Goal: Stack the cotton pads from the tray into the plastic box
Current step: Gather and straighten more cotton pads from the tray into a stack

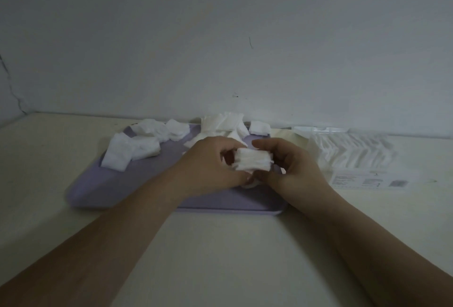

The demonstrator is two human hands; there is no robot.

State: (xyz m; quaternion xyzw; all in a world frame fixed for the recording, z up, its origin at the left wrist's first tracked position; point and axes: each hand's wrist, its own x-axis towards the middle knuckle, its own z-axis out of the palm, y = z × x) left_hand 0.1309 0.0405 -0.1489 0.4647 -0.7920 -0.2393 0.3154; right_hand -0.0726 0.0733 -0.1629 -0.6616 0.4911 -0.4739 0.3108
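Observation:
A small stack of white cotton pads (253, 161) is held edge-on between both hands above the lilac tray (152, 184). My left hand (208, 167) grips its left end and my right hand (291, 167) grips its right end. Loose cotton pads lie in heaps on the tray, one heap at the far left (137, 146) and another at the far middle (223, 124). The clear plastic box (353, 157) stands to the right of the tray, with rows of pads inside it and a label on its front.
The tray and box sit on a pale table (220, 245) that meets a grey-white wall (220, 49) just behind them. One pad (259, 127) lies at the tray's far right corner. Bare tabletop stretches in front of the tray.

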